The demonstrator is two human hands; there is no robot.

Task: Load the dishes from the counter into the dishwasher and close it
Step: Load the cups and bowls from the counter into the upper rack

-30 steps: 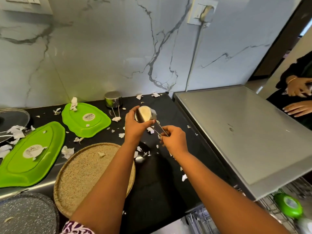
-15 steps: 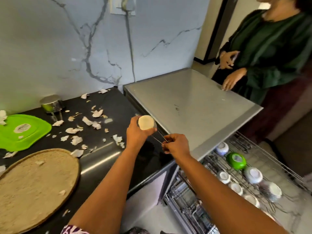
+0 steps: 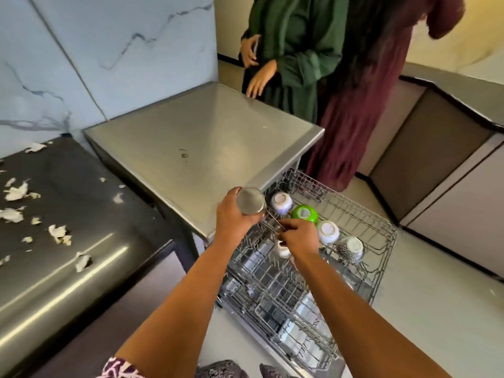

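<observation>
Two arms of the person wearing the camera, uncovered from above the elbow down to the left hand and right hand. A purple sleeve with a white swirling print covers the left upper arm

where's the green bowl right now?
Head view, right of centre: the green bowl sits in the pulled-out dishwasher rack, between two white bowls, just beyond the right hand.

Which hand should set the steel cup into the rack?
Probably left: the left hand grips the steel cup by its body at the upper rack edge, beside the upside-down bowls. The right hand only pinches its thin wire handle.
</observation>
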